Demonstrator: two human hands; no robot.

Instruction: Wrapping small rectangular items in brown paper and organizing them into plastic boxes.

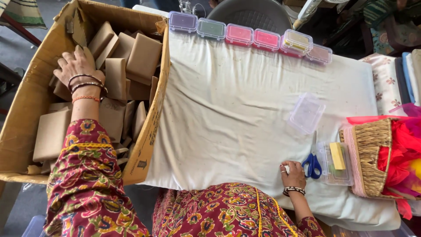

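The left hand [76,66] reaches into the large cardboard box [26,101] at the left edge of the surface [228,114]. The arm is extended forward, sleeve patterned in red and yellow, with bangles at the wrist. The palm faces down and the fingers are spread flat over the brown paper-wrapped packets [131,61] near the box's far left wall. Whether any packet is gripped cannot be told; the fingertips are hidden behind packet edges. The packets are flat, rectangular and stacked loosely, some upright, some tilted, filling most of the box.

The right hand [293,173] rests at the near edge of the surface, fingers curled together around a small white object [286,168] that is too covered to identify. It lies just beside the blue-handled scissors [312,162], whose blades point toward the far edge.

A white cloth covers the surface. Along its far edge stands a row of six small clear lidded plastic boxes [250,35] with purple, green, pink, yellow and mauve contents. A single empty clear box [306,113] lies toward the right side. Near the right edge, next to the scissors, a clear box [337,162] holds a yellow block. A woven basket [370,153] with red and pink material sits at the right edge, partly cut off by the frame. The person's lap hides the near edge of the surface.
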